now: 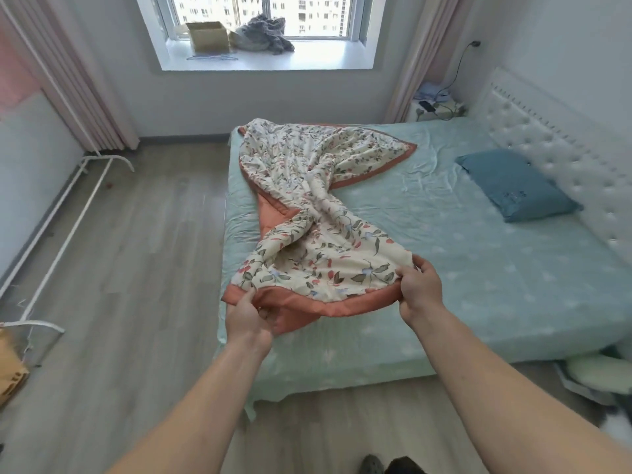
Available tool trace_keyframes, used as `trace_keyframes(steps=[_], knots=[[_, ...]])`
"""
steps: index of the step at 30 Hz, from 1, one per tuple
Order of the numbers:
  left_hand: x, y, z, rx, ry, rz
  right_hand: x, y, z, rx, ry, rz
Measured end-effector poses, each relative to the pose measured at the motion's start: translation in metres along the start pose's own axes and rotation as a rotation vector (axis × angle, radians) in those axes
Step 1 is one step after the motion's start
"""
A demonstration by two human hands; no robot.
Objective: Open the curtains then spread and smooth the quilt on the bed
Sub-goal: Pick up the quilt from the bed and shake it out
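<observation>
A floral cream quilt [318, 186] with a rust-orange border lies twisted in its middle across the foot end of the bed [461, 268], which has a pale green sheet. My left hand [248, 319] grips the quilt's near orange edge at the left corner. My right hand [419, 289] pinches the same edge further right, holding it lifted above the mattress. The far half of the quilt rests bunched on the sheet. Pink curtains [78, 83] hang drawn aside at both sides of the window [263, 15].
A blue pillow [516, 184] lies by the white tufted headboard [561, 131]. A white rack frame [68, 213] stands on the wood floor at left. A box [208, 36] and grey cloth sit on the windowsill. A nightstand [436, 107] holds cables.
</observation>
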State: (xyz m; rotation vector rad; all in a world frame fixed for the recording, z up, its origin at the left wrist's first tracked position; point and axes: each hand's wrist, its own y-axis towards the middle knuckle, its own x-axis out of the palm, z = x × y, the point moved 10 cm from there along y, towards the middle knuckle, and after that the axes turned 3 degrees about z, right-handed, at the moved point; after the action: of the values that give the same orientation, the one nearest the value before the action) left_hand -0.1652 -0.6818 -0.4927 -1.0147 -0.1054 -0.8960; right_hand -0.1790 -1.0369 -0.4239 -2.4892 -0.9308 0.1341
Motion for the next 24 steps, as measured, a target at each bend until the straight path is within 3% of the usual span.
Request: trace_keyframes(steps=[6, 12, 15, 24], knots=[[0.03, -0.059, 0.029, 0.298, -0.08, -0.029, -0.004, 0.019, -0.096, -0.158, 0.071, -0.104], [0.018, -0.117, -0.009, 0.443, -0.231, 0.107, -0.025, 0.016, -0.161, -0.367, -0.006, -0.263], [-0.005, -0.127, -0.067, 0.385, -0.224, 0.248, -0.052, 0.031, -0.139, -0.328, -0.094, -0.283], [-0.109, -0.12, -0.192, 0.145, -0.133, 0.483, -0.151, 0.078, 0.017, -0.021, -0.448, -0.185]])
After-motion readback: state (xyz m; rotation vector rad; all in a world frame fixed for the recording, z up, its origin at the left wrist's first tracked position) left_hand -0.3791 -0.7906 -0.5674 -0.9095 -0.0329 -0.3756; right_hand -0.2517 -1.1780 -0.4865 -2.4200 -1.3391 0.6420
